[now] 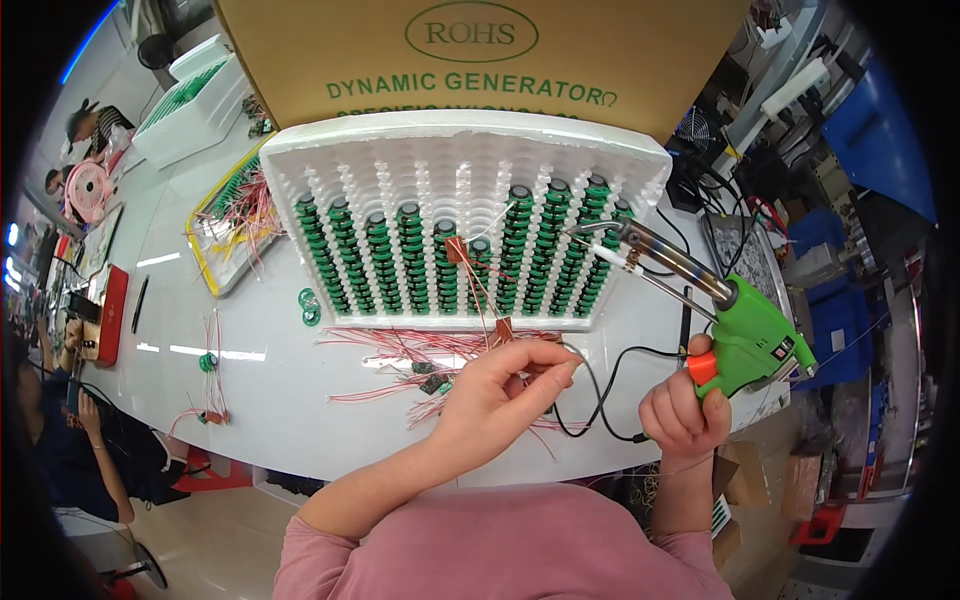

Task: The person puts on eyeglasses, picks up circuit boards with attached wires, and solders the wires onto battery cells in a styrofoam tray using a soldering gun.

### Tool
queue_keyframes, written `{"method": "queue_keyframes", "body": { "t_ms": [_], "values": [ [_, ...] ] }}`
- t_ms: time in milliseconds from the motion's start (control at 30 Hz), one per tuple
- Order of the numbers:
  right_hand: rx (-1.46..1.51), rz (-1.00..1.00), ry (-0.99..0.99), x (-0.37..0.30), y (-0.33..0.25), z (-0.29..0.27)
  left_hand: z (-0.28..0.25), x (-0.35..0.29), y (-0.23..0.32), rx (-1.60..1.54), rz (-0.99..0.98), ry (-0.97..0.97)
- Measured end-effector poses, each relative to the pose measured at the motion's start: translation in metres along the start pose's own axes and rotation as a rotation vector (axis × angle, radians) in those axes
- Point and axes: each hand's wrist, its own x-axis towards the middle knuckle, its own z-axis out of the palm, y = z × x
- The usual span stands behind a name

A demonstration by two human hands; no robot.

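My right hand [686,412] is wrapped round the grip of a green soldering gun [752,335] with an orange trigger. Its metal tip points left, in front of the right-hand rows of the white foam tray [470,128]. Rows of round green-and-black parts [409,255] stand in that tray. My left hand [505,385] is closed in a pinch before the tray; whatever lies between the fingertips is too small to make out. Just behind its knuckles is a small brown piece [499,331], with thin wires running up to another brown piece [456,250] against the tray.
Red and white wires [400,345] with small boards lie under my left hand. A black cable [600,400] loops between my hands. Behind the tray stands a cardboard box [300,60]. At left are a yellow-rimmed tray [200,255], a pen [141,303] and a co-worker's hand [88,415].
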Motion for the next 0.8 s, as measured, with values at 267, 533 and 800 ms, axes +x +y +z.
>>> {"method": "queue_keyframes", "body": {
  "t_ms": [267, 533, 800],
  "values": [
    [0.121, 0.03, -0.014, -0.013, 0.01, 0.011, -0.012, -0.027, 0.01, 0.075, 0.093, 0.088],
    [-0.328, -0.069, -0.008, -0.025, -0.005, -0.007, -0.066, 0.038, 0.035, 0.834, 0.632, 0.553],
    [-0.325, -0.087, 0.172, -0.012, -0.014, -0.051, -0.05, 0.1, 0.007, 1.206, 0.702, 0.614]
  ]
}}
